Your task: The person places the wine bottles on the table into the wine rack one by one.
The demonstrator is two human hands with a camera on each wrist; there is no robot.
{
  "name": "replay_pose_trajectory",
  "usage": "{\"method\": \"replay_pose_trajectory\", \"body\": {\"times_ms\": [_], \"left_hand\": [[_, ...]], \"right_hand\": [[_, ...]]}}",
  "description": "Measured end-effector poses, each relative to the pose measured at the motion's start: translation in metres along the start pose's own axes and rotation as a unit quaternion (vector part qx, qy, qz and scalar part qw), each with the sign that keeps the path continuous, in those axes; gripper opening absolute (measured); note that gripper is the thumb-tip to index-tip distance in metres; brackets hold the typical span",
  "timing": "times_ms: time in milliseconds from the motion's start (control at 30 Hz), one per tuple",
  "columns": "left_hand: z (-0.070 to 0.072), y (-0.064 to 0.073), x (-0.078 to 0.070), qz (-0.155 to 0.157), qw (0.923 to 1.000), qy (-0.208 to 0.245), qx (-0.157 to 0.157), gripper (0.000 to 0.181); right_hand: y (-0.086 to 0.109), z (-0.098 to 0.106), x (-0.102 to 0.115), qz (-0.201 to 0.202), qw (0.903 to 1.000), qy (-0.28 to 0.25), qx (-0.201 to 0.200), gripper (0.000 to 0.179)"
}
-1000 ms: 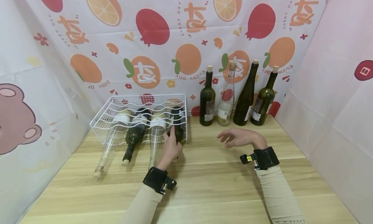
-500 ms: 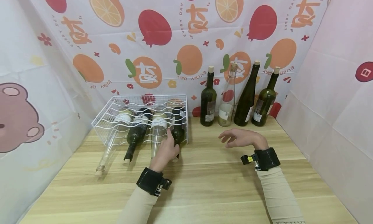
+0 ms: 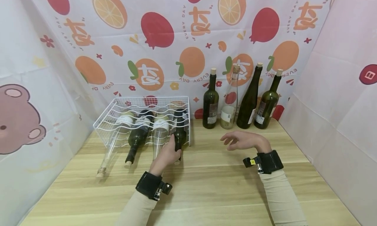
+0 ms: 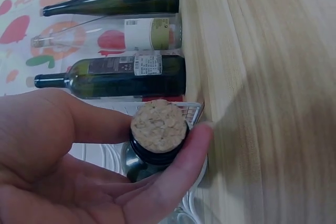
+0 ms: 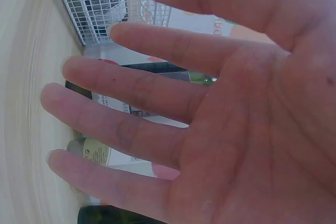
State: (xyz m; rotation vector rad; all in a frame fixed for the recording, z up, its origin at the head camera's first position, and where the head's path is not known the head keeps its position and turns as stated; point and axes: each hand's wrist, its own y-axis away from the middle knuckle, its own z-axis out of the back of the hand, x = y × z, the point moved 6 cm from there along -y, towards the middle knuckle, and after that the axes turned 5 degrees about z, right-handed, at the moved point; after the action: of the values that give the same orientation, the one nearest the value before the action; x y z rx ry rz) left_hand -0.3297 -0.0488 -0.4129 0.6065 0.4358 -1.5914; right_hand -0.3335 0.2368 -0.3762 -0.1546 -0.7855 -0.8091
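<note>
My left hand [image 3: 166, 152] grips the neck of a dark green wine bottle [image 3: 179, 136], which lies in the rightmost place of a white wire rack [image 3: 188, 121]. In the left wrist view the thumb is at one side of the neck, just below the cork [image 4: 159, 125], and the fingers curve round the other side. My right hand [image 3: 242, 140] hovers over the table at the right, fingers spread loosely, holding nothing. Behind it stand several corked bottles, nearest among them a dark green bottle [image 3: 210, 105] and a clear bottle [image 3: 229, 113].
Beside the gripped bottle in the rack lie a clear bottle [image 3: 160, 131], a dark bottle [image 3: 137, 137] and another clear bottle [image 3: 111, 150], necks toward me. A slim dark bottle [image 3: 246, 108] and a green bottle [image 3: 266, 105] stand at the back right. Patterned cloth [image 3: 176, 29] hangs behind.
My left hand has slid left and nearer to me, down along the bottle to its neck. The right hand has stayed in place. The head view has shifted slightly.
</note>
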Motion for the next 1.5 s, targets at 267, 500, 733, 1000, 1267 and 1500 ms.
{"method": "replay_pose_trajectory", "body": {"times_ms": [267, 500, 733, 1000, 1267, 1500], "left_hand": [[-0.0015, 0.0003, -0.0016, -0.005, 0.9996, -0.016, -0.023, 0.083], [0.001, 0.0006, -0.0054, -0.003, 0.9993, -0.02, -0.033, 0.084], [0.0041, 0.0013, -0.0088, -0.022, 0.9972, -0.026, -0.067, 0.082], [0.0038, 0.0018, -0.0079, -0.023, 0.9967, -0.014, -0.076, 0.081], [0.002, 0.0021, -0.009, -0.042, 0.995, -0.04, -0.082, 0.08], [-0.0016, 0.0031, -0.0089, -0.038, 0.9983, -0.032, -0.032, 0.078]], "right_hand": [[-0.0018, -0.0005, -0.0045, -0.006, 0.9999, 0.013, -0.005, 0.045], [-0.0011, 0.0001, -0.005, -0.012, 0.9998, 0.017, -0.004, 0.046], [-0.0015, 0.0004, -0.005, -0.022, 0.9996, 0.014, -0.003, 0.046], [-0.0024, -0.0006, -0.0047, -0.03, 0.9994, 0.016, -0.001, 0.044], [-0.0031, -0.0001, -0.0043, -0.031, 0.9994, 0.016, -0.001, 0.044], [-0.0028, -0.0009, -0.0072, -0.033, 0.9993, 0.017, -0.003, 0.045]]}}
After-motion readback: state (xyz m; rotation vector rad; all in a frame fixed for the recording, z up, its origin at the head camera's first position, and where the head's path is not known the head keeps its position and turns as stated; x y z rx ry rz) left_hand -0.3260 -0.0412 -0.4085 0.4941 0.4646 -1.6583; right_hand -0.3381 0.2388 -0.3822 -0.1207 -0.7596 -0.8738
